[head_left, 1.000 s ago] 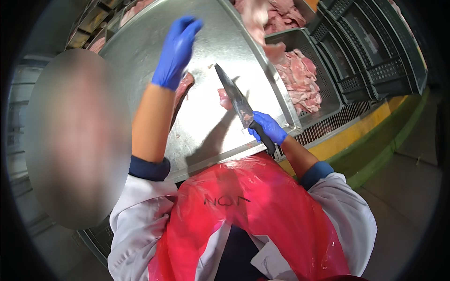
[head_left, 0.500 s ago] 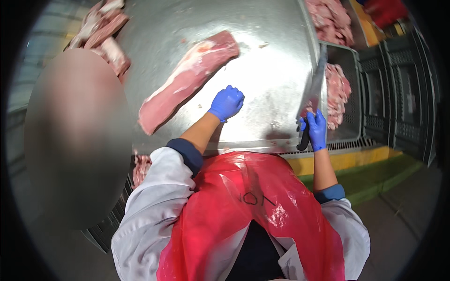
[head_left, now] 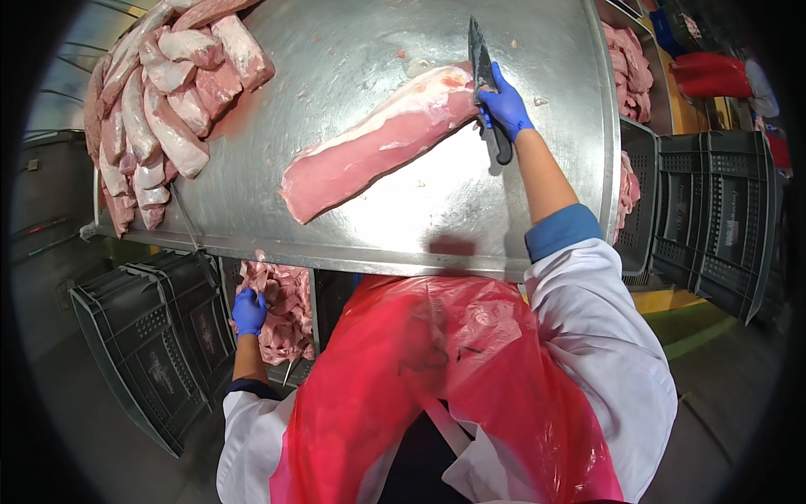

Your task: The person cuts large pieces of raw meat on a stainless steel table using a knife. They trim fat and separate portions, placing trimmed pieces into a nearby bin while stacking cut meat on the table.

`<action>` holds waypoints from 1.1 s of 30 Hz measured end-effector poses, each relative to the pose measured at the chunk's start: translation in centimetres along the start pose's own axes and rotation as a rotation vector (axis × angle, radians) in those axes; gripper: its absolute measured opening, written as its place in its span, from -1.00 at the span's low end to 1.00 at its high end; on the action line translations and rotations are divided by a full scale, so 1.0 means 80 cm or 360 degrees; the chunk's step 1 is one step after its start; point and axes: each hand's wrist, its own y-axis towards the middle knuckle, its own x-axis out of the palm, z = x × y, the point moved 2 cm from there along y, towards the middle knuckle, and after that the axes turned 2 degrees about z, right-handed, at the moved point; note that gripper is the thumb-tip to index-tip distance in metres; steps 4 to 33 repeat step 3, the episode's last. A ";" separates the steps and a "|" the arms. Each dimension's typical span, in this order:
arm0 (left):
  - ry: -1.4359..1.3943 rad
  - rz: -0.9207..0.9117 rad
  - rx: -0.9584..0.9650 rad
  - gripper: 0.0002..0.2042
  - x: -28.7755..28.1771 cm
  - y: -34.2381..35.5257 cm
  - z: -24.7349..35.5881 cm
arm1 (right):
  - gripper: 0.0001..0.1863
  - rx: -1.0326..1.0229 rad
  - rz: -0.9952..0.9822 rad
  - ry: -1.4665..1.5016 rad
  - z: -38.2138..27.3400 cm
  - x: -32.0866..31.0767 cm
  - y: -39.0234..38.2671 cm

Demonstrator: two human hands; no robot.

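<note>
A long boneless pork loin (head_left: 378, 147) with a pale fat strip lies slantwise on the steel table. My right hand (head_left: 506, 107), gloved in blue, is closed round a black-handled knife (head_left: 481, 59) at the loin's far right end. The blade points away from me, and the index finger stretches along it. At the lower left, my gloved left hand (head_left: 249, 312) is over a crate of pink meat trimmings (head_left: 290, 315). Its fingers are curled against a meat trimming (head_left: 254, 275) at the crate's far side.
Many trimmed meat pieces (head_left: 143, 101) are heaped at the table's (head_left: 336, 50) far left. Dark plastic crates (head_left: 159, 328) stand at the lower left, and more crates (head_left: 705, 210) line the right side. Another person's red sleeve or apron (head_left: 714, 76) shows at the upper right.
My left hand has gone from beside the loin down to the trimmings crate. My right hand has brought the knife from the table's right edge to the loin's far end. The view has shifted left.
</note>
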 end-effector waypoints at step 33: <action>0.0212 -0.0375 -0.0268 -0.48 -0.008 -0.001 -0.015 | -0.14 -0.0591 -0.0064 -0.0648 0.057 -0.017 0.003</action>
